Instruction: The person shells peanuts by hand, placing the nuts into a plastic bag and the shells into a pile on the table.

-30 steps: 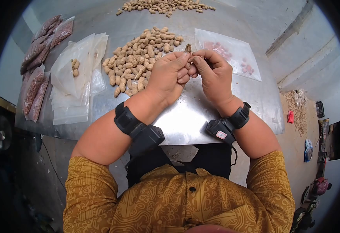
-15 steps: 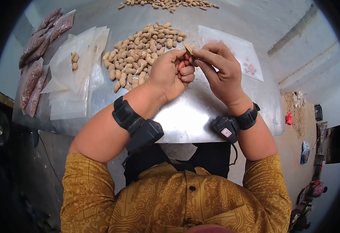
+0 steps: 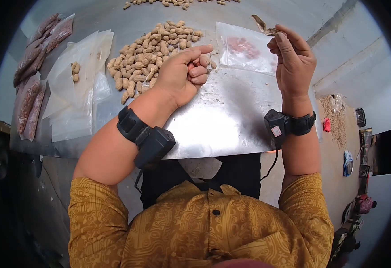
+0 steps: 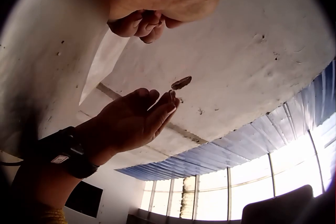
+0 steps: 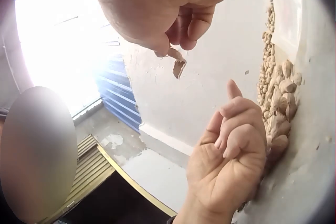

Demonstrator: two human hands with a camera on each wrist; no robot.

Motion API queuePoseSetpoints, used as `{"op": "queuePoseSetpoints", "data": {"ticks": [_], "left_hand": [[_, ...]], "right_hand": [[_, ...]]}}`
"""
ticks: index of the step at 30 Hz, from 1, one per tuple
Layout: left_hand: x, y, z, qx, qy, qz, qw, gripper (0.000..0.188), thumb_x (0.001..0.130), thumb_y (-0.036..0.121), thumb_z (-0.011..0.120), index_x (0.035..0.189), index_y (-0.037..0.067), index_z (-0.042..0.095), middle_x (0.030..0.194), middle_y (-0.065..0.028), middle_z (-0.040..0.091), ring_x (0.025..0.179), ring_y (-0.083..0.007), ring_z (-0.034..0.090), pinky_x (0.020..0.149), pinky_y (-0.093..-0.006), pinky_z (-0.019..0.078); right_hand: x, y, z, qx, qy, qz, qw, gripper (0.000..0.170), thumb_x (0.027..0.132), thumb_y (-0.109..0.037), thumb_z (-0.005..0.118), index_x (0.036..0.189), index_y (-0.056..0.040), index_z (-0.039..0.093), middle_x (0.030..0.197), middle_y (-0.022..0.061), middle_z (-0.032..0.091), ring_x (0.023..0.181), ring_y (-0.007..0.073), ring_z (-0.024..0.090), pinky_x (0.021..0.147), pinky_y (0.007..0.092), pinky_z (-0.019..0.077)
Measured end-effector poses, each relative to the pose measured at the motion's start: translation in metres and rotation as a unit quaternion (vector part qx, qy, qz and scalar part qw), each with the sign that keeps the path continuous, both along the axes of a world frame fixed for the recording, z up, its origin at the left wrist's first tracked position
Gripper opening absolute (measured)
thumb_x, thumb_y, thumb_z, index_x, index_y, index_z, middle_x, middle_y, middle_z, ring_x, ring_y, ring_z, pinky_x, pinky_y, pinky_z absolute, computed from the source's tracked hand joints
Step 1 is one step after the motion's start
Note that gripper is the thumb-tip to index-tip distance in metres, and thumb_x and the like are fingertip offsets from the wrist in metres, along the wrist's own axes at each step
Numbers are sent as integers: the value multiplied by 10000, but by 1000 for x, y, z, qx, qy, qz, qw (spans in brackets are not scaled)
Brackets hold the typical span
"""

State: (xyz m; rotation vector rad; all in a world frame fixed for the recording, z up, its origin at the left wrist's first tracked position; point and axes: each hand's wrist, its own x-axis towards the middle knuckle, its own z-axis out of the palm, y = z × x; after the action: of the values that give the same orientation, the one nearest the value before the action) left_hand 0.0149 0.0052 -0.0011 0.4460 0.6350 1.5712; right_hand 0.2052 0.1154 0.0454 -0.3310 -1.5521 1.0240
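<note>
My left hand (image 3: 179, 76) is beside the heap of unshelled peanuts (image 3: 146, 56), index finger extended and the other fingers curled over reddish peanut kernels (image 3: 190, 67), which are mostly hidden. Away to the right and raised, my right hand (image 3: 293, 64) pinches a piece of peanut shell (image 3: 259, 22) between thumb and fingers. In the right wrist view the shell (image 5: 179, 69) hangs from the fingertips, while the left hand (image 5: 231, 150) shows its curled fingers. The left wrist view has the shell (image 4: 181, 82) at the tips of the right hand (image 4: 131, 121).
A clear bag with pinkish kernels (image 3: 242, 47) lies under and left of the right hand. Flat clear bags (image 3: 77, 107) and filled bags of kernels (image 3: 30, 107) lie on the left of the metal table (image 3: 217, 129). More peanuts (image 3: 173, 3) lie at the far edge.
The hands were together at the shell; the right hand has moved away to the right and up with the shell. The left hand stays near the heap, its index finger now extended.
</note>
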Motion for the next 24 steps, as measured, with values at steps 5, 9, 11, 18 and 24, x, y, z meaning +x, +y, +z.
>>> {"op": "queuePoseSetpoints", "data": {"ticks": [5, 9, 11, 18, 24], "left_hand": [[-3, 0, 5, 18, 28, 59, 998, 202, 951, 146, 440, 1093, 8, 486, 675, 11, 408, 483, -40, 324, 435, -184, 279], [-7, 1, 9, 37, 43, 108, 993, 202, 933, 214, 516, 1048, 48, 516, 611, 43, 366, 456, -41, 289, 434, -189, 264], [-6, -1, 12, 36, 55, 122, 990, 216, 922, 236, 537, 1036, 52, 525, 589, 49, 340, 455, -41, 283, 433, -191, 255], [-12, 1, 9, 31, 44, 146, 988, 248, 904, 269, 569, 1011, 49, 530, 583, 49, 315, 476, -46, 284, 456, -196, 262], [-19, 3, 4, 44, 38, 154, 986, 253, 907, 250, 564, 1026, 33, 511, 638, 29, 375, 504, -54, 309, 468, -192, 273]], "right_hand": [[102, 67, 12, 14, -110, -248, 962, 207, 826, -141, 659, 975, 3, 660, 808, 49, 647, 665, 98, 592, 591, 199, 438], [201, 123, 6, 48, -365, -449, 815, 267, 794, -249, 640, 956, -40, 679, 831, 78, 674, 696, 152, 628, 656, 257, 474], [230, 136, 0, 65, -468, -482, 738, 287, 781, -260, 614, 969, -53, 678, 867, 104, 679, 740, 196, 642, 704, 289, 485], [180, 113, 15, 136, -499, -444, 732, 295, 771, -195, 559, 1003, -50, 668, 904, 131, 677, 814, 241, 646, 763, 318, 487], [37, 29, 21, 113, -450, -110, 879, 218, 830, -124, 593, 998, 5, 644, 885, 69, 657, 805, 119, 593, 731, 254, 469]]}}
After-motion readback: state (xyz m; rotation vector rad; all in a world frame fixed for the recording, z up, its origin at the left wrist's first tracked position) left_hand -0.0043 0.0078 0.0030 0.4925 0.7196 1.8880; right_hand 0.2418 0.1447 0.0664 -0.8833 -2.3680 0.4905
